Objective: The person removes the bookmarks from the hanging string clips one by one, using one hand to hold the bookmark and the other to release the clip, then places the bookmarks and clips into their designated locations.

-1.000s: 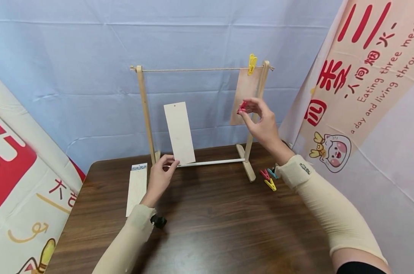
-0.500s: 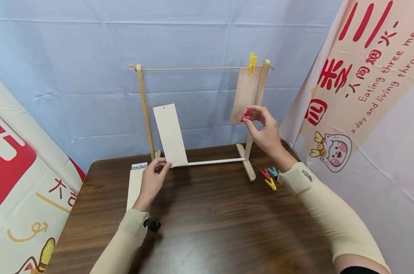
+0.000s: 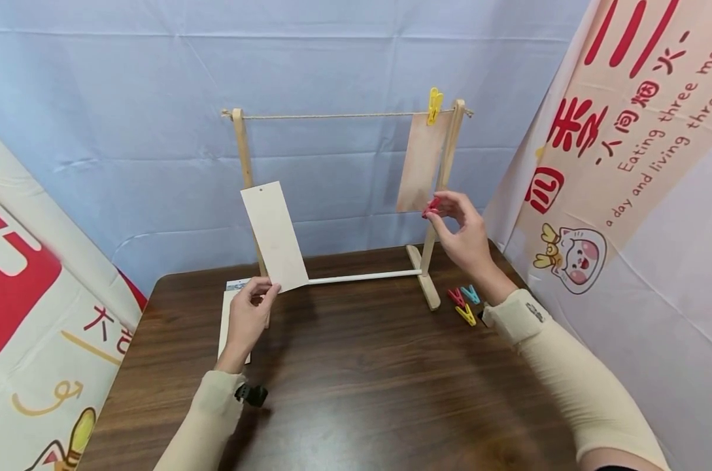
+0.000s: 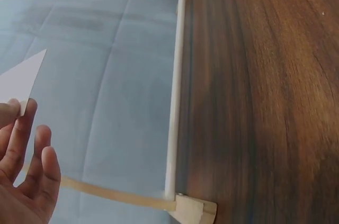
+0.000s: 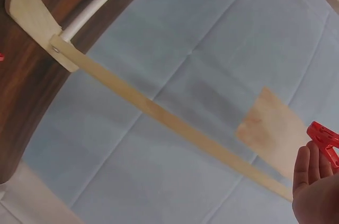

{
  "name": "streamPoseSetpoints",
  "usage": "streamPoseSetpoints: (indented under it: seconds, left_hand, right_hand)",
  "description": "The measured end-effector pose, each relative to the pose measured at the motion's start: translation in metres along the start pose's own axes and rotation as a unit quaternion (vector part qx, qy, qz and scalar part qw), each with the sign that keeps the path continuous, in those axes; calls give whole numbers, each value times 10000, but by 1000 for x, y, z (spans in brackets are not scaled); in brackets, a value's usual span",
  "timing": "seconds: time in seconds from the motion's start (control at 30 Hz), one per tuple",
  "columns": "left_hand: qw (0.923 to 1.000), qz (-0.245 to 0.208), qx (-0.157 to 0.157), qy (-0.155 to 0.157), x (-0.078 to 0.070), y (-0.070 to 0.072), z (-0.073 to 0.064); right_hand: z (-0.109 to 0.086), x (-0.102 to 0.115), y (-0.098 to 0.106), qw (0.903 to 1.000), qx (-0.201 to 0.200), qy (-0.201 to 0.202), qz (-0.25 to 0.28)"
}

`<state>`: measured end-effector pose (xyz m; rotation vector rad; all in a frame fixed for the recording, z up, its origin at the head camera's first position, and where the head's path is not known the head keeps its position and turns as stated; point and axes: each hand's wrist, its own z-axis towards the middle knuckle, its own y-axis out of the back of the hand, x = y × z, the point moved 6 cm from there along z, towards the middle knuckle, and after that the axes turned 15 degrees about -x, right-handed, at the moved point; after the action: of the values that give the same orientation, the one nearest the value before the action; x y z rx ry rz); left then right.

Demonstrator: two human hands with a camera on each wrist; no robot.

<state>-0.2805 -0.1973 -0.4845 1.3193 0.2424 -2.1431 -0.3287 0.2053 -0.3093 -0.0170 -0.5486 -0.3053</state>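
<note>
My left hand pinches a blank cream card by its lower left corner. The card has a small hole near its top edge and tilts to the left in front of the rack's left post. Between thumb and fingers, my right hand pinches a red clothespin, also seen in the right wrist view. Just behind that hand, a tan card hangs from the rack's string, held by a yellow clothespin.
The wooden rack stands on the dark table, a white rod across its bottom. Red, blue and yellow clothespins lie right of its foot. Behind my left hand lie more cards, partly hidden.
My left hand has moved left and slightly down with the cream card, which tilts more. My right hand has lowered and shifted right, still pinching the red clothespin.
</note>
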Motion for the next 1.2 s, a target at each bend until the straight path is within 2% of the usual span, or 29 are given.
streamPoseSetpoints:
  seconds: [0.23, 0.43, 0.5, 0.53, 0.7, 0.77, 1.0, 1.2]
  left_hand:
    - [9998, 44, -161, 103, 1, 12, -3]
    - [9999, 10, -111, 66, -25, 27, -9]
    - [9999, 11, -79, 125, -28, 32, -11]
    - [9998, 23, -63, 190, -27, 33, -11]
    - [9991, 153, -194, 350, 10, 38, -7]
    - [9989, 184, -290, 319, 24, 40, -6]
    - [9981, 94, -452, 418, 30, 53, -6]
    - [9971, 322, -489, 482, 35, 66, -7]
  right_hand:
    - [-8, -6, 6, 9999, -9, -93, -137]
    - [-16, -13, 11, 9997, -42, -205, -120]
    - [-19, -16, 14, 9996, -71, -224, -140]
    - [-21, -20, 15, 9996, -91, -248, -117]
    - [-28, -23, 19, 9993, -46, -331, -184]
    - [-30, -20, 20, 9989, -29, -377, -283]
    - [-37, -25, 26, 9976, -67, -519, -445]
    - [-42, -30, 31, 9973, -138, -566, -439]
